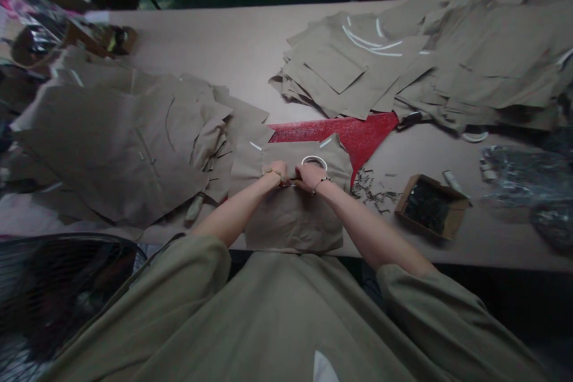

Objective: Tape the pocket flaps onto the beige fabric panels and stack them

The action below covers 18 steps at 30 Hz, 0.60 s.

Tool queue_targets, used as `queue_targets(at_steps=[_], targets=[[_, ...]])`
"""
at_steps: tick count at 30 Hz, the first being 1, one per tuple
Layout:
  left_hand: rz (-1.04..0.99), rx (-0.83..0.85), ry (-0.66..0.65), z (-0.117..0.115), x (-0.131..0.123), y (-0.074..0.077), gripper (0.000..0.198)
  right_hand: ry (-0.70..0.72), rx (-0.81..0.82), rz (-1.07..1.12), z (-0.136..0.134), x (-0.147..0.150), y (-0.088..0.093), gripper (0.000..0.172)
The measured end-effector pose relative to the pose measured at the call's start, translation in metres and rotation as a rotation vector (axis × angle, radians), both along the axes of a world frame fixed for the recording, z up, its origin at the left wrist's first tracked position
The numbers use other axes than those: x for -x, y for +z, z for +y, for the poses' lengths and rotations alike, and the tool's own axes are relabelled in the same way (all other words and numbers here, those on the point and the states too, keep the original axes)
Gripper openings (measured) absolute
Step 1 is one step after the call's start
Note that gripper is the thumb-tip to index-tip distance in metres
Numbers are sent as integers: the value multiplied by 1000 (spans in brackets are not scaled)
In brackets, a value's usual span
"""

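Note:
A brown fabric piece point(295, 227) with white marks at its upper corners lies in front of me at the table's near edge. My left hand point(277, 172) is closed on a fold of it near the middle. Close beside, my right hand point(308, 178) pinches the same fold, with its fingers partly hidden. A small dark line shows between the hands; I cannot make out what it is. Just beyond my right hand lies a white ring point(314, 159), like a roll of tape. Red material point(331, 128) shows from under the fabric's far edge.
Brown fabric pieces are heaped at left point(102, 143) and far right point(358, 65). Small dark pieces point(373, 191) lie scattered near an open cardboard box point(459, 215) of dark contents. Clear plastic bags point(528, 170) sit farther right. A black wire basket point(67, 245) stands at lower left.

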<state>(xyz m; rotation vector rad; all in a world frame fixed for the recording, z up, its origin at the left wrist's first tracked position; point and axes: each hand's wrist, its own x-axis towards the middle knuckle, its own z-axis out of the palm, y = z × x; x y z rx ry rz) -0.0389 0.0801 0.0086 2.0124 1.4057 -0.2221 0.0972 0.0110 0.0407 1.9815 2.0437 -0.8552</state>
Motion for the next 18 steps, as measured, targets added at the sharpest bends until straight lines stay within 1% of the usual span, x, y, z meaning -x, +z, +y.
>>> queue_targets(at_steps=[1, 3, 4, 6, 8, 9, 11, 13, 14, 16, 18], targets=[[-21, -35, 12, -8, 2, 3, 26, -13, -61, 57, -11, -1, 5, 42], [-49, -60, 9, -28, 10, 12, 25, -91, -172, 179, -38, -1, 18, 54], [-142, -79, 11, -40, 14, 16, 27, -144, -208, 229, -52, 1, 25, 62], [-404, -83, 44, -65, 25, 25, 33, -233, -241, 304, -79, 7, 35, 74], [-683, -76, 95, -90, 34, 31, 36, -289, -250, 355, -102, 16, 41, 79], [-785, -79, 115, -101, 37, 33, 34, -308, -250, 370, -112, 20, 42, 80], [-879, -104, 141, -120, 40, 37, 23, -338, -260, 390, -127, 29, 39, 80], [-907, -143, 166, -134, 42, 42, 11, -366, -290, 403, -139, 35, 32, 78], [-905, -160, 166, -139, 43, 46, 10, -382, -310, 412, -144, 38, 29, 76], [-874, -199, 136, -148, 46, 53, 9, -416, -351, 440, -151, 40, 23, 67], [-825, -262, 101, -155, 52, 59, 9, -441, -364, 505, -156, 40, 20, 53]])
